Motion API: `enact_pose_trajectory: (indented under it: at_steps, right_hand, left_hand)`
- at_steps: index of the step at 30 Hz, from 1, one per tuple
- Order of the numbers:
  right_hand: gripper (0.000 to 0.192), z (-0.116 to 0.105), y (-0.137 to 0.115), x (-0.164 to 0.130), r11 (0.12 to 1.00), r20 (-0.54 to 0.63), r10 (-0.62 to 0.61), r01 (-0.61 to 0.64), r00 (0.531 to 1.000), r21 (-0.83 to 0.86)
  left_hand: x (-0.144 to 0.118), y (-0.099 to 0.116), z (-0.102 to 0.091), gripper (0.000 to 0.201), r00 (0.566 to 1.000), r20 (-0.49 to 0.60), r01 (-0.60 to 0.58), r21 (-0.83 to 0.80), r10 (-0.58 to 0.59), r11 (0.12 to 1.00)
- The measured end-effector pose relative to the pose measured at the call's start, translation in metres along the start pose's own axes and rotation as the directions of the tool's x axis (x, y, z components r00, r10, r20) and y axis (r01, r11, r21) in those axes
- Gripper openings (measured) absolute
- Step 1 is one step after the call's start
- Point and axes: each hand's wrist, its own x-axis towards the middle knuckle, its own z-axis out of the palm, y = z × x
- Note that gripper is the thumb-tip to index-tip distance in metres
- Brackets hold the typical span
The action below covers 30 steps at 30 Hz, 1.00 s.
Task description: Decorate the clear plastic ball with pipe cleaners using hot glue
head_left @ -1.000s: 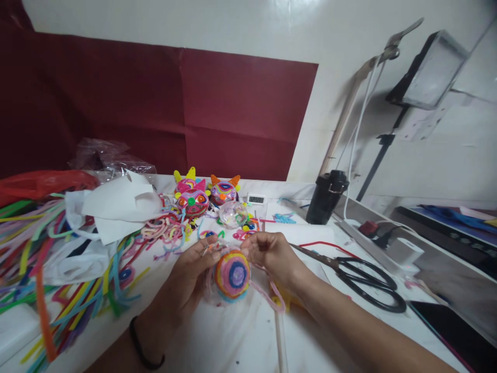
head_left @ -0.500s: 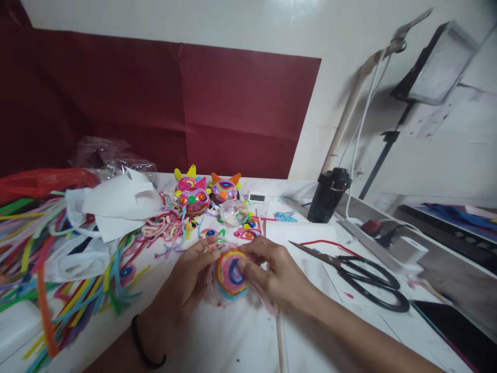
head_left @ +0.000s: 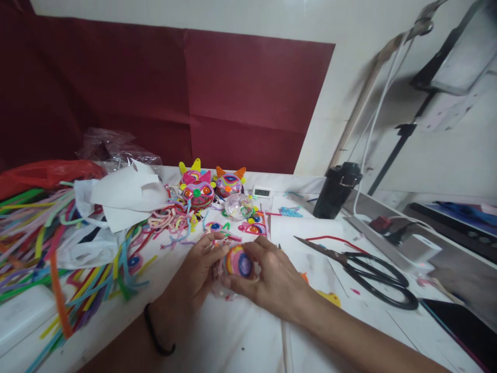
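Between my two hands is a clear round ball [head_left: 220, 289] with a coiled disc [head_left: 237, 261] of orange, yellow, pink and blue fuzzy strips on its front. My left hand [head_left: 194, 269], a black band at its wrist, grips the ball's left side. My right hand [head_left: 274, 274] clasps the right side, its thumb low on the ball near the disc's lower edge and its fingers over the top. The ball's back is hidden. Just beyond the hands lie flat coiled pieces [head_left: 254, 229] and another clear ball [head_left: 238, 206].
Scissors [head_left: 349, 264] lie at right, beside a phone [head_left: 458, 331]. A black bottle [head_left: 337, 191] stands behind them. Loose pipe cleaners [head_left: 83, 290] and white paper [head_left: 128, 194] cover the left. Decorated balls with ears [head_left: 198, 192] and a small digital clock [head_left: 262, 192] stand at the back.
My right thumb has moved from the disc's middle down to its lower edge. Orange and yellow pieces now show beside my right forearm. The view has shifted slightly.
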Motion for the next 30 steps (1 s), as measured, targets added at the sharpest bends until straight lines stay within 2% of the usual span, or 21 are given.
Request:
enact_pose_trajectory:
  at_steps: [6,13,18,27,30]
  right_hand:
    - [0.045,0.0044,-0.0017,-0.0011,0.998,-0.008,-0.016,0.015,1.000,-0.059]
    - [0.045,0.0048,-0.0004,-0.0017,0.996,-0.007,-0.012,0.011,1.000,-0.088]
    - [0.043,0.0048,-0.0013,-0.0022,0.995,-0.027,-0.024,0.022,0.999,-0.101]
    - [0.042,0.0058,0.0007,0.0005,0.996,-0.036,-0.017,0.014,0.999,-0.094]
    - [0.038,0.0050,0.0014,-0.0001,0.997,-0.033,-0.012,0.010,0.999,-0.074]
  left_hand:
    - [-0.0026,0.0017,-0.0016,0.019,0.997,0.068,0.024,0.008,-0.024,1.000]
    - [0.0007,0.0002,-0.0026,0.016,0.995,0.088,0.051,0.024,-0.053,0.998]
    - [0.0011,-0.0025,-0.0059,0.020,0.992,0.110,0.065,-0.006,-0.064,0.998]
    - [-0.0044,0.0053,0.0032,0.029,0.994,0.043,0.103,-0.032,-0.101,0.994]
    - [-0.0041,0.0066,0.0039,0.030,0.993,0.081,0.090,-0.035,-0.087,0.995]
